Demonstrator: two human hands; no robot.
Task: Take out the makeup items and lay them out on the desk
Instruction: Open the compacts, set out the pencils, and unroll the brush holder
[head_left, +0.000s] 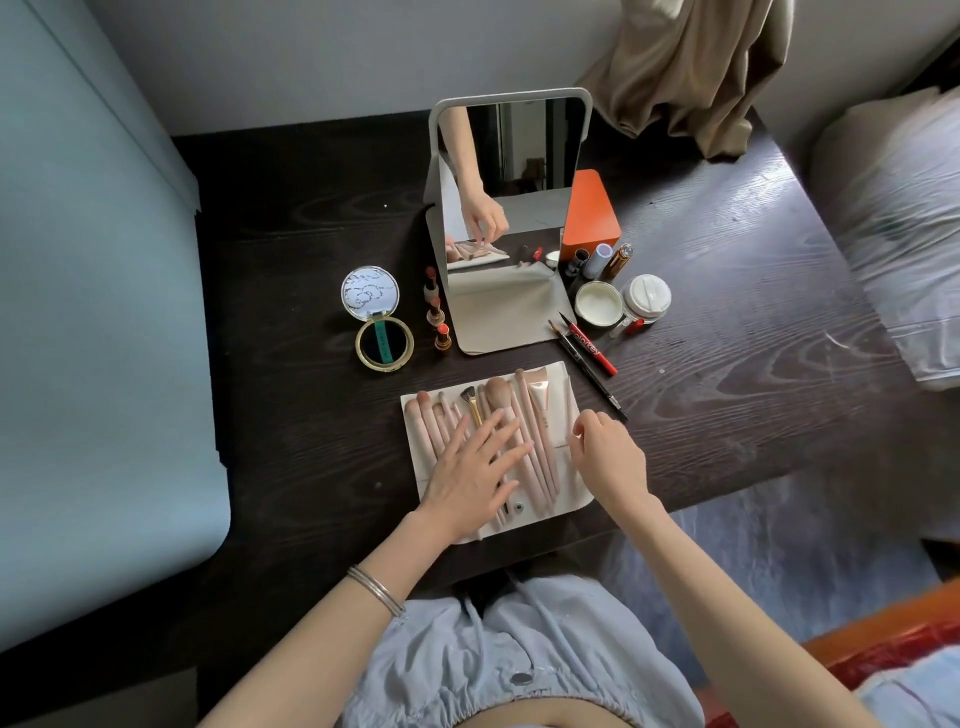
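Nearest, a cream fabric brush roll (574, 486) lay unfolded on the dark wood-grain counter (291, 415), holding pale pink makeup brushes (540, 441). The left hand (470, 475) rested flat on the brushes, fingers straight. The right hand (608, 454), fingers curled, sat at the roll's right edge; whether it pinched anything could not be told. Beyond: red and black pencils (592, 353), round gold-rimmed open compact (376, 322), lipsticks (436, 312), white jars (623, 301), white-framed standing mirror (509, 176).
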